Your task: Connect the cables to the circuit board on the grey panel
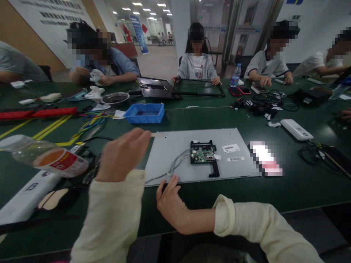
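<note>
A flat grey panel (175,146), like the back of a display, lies on the table in front of me. Mounted on it is a green circuit board (203,155) in a black bracket (215,170), with thin grey cables (175,164) running toward the near left corner. My left hand (123,155) is closed above the panel's left side, pinching a narrow pale strip (157,135) that looks like tape. The strip's far end reaches over the panel's back left corner. My right hand (172,204) rests its outstretched fingertips at the panel's near edge, beside the cables.
A blue tray (145,114) stands behind the panel, and a phone (264,159) lies to its right. On the left are a bottle (63,160), a white power strip (30,195) and loose wires (93,126). Several people sit across the table; one holds a black frame (201,87).
</note>
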Demonstrator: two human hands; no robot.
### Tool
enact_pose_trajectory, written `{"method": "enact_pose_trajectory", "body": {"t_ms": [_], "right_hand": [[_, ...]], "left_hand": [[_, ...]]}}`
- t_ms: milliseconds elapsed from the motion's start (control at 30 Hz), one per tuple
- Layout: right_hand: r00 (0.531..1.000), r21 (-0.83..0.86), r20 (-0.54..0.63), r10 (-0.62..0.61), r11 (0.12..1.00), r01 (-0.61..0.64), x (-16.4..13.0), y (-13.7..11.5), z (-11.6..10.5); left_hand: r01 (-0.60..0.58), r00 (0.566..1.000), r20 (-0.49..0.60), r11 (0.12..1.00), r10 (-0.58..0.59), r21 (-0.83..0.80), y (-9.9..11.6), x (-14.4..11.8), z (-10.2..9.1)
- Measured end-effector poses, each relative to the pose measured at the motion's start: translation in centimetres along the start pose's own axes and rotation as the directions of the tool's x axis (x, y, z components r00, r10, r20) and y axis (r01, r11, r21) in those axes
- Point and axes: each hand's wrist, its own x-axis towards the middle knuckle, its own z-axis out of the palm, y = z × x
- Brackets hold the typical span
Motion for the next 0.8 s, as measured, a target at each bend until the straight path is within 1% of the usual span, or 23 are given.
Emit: {"method": "enact_pose_trajectory", "body": {"t_ms": [33, 67, 100, 133, 167, 200, 267, 300, 333, 367, 400, 433, 467, 533, 633, 700, 733, 767, 800], "right_hand": [[1.000, 0.007, 0.001, -0.006, 1.000, 0.006, 0.0, 0.0, -0.1], [1.000, 0.013, 0.001, -0.015, 1.000, 0.015, 0.0, 0.1, -0.1], [1.000, 0.017, 0.002, -0.021, 1.000, 0.021, 0.0, 0.1, -0.2], [1.000, 0.019, 0.004, -0.024, 1.000, 0.023, 0.1, 0.2, -0.2], [1.000, 0.022, 0.007, -0.023, 1.000, 0.023, 0.1, 0.2, -0.2], [1.000, 0.026, 0.012, -0.017, 1.000, 0.017, 0.1, 0.1, -0.2], [1.000, 0.040, 0.019, -0.003, 0.999, 0.002, 0.2, 0.0, -0.1], [1.000, 0.047, 0.022, 0.002, 0.999, -0.003, 0.2, 0.0, 0.0], [1.000, 0.053, 0.023, 0.005, 0.999, -0.006, 0.2, -0.1, 0.0], [1.000, 0.056, 0.024, 0.005, 0.998, -0.006, 0.2, -0.2, 0.0], [1.000, 0.056, 0.020, 0.003, 0.998, -0.004, 0.2, -0.2, 0.1], [1.000, 0.053, 0.015, 0.001, 0.999, -0.002, 0.2, -0.2, 0.0], [1.000, 0.050, 0.008, 0.003, 0.999, -0.003, 0.2, -0.3, 0.0], [1.000, 0.040, -0.010, 0.009, 0.999, -0.008, 0.2, -0.3, 0.0], [1.000, 0.030, -0.014, 0.015, 0.999, -0.015, 0.2, -0.3, 0.0], [1.000, 0.025, -0.003, -0.005, 1.000, 0.005, 0.3, -0.1, 0.1], [0.999, 0.030, 0.004, -0.035, 0.999, 0.035, 0.3, 0.0, 0.3], [0.994, 0.054, -0.006, -0.106, 0.993, 0.106, 0.3, 0.1, 0.4], [0.980, 0.090, -0.031, -0.198, 0.976, 0.200, 0.3, 0.2, 0.6]], "left_hand": [[0.128, 0.984, -0.130, 0.990, -0.119, 0.063, -1.7, 0.1, -0.9], [0.221, 0.951, -0.238, 0.972, -0.199, 0.073, -3.1, 0.1, -1.6], [0.296, 0.910, -0.319, 0.954, -0.266, 0.047, -4.1, 0.1, -2.1], [0.336, 0.883, -0.352, 0.942, -0.310, 0.015, -4.7, 0.0, -2.1], [0.354, 0.878, -0.342, 0.935, -0.334, -0.004, -4.9, 0.0, -1.8], [0.359, 0.889, -0.303, 0.933, -0.343, -0.002, -4.7, -0.1, -1.1], [0.309, 0.945, -0.143, 0.947, -0.295, 0.091, -3.4, -0.3, 1.1], [0.238, 0.971, 0.000, 0.963, -0.240, 0.124, -2.4, -0.5, 2.5], [0.143, 0.975, 0.156, 0.983, -0.159, 0.112, -1.4, -0.6, 3.9], [0.085, 0.954, 0.281, 0.994, -0.100, 0.067, -0.4, -0.7, 5.1], [0.059, 0.928, 0.369, 0.998, -0.059, 0.010, 0.5, -0.8, 6.1], [0.050, 0.909, 0.415, 0.998, -0.032, -0.031, 1.3, -0.8, 6.9], [0.045, 0.902, 0.431, 0.997, -0.015, -0.060, 2.0, -0.8, 7.3], [0.039, 0.910, 0.414, 0.994, 0.008, -0.105, 3.2, -0.5, 7.4], [-0.012, 0.937, 0.341, 0.980, 0.080, -0.199, 5.5, 0.6, 6.4], [-0.093, 0.949, 0.262, 0.948, 0.178, -0.305, 7.8, 1.6, 5.8], [-0.162, 0.944, 0.213, 0.915, 0.253, -0.370, 9.1, 2.1, 5.6], [-0.234, 0.932, 0.157, 0.873, 0.327, -0.428, 10.5, 2.6, 5.5], [-0.300, 0.916, 0.100, 0.829, 0.389, -0.472, 12.0, 3.0, 5.5]]}}
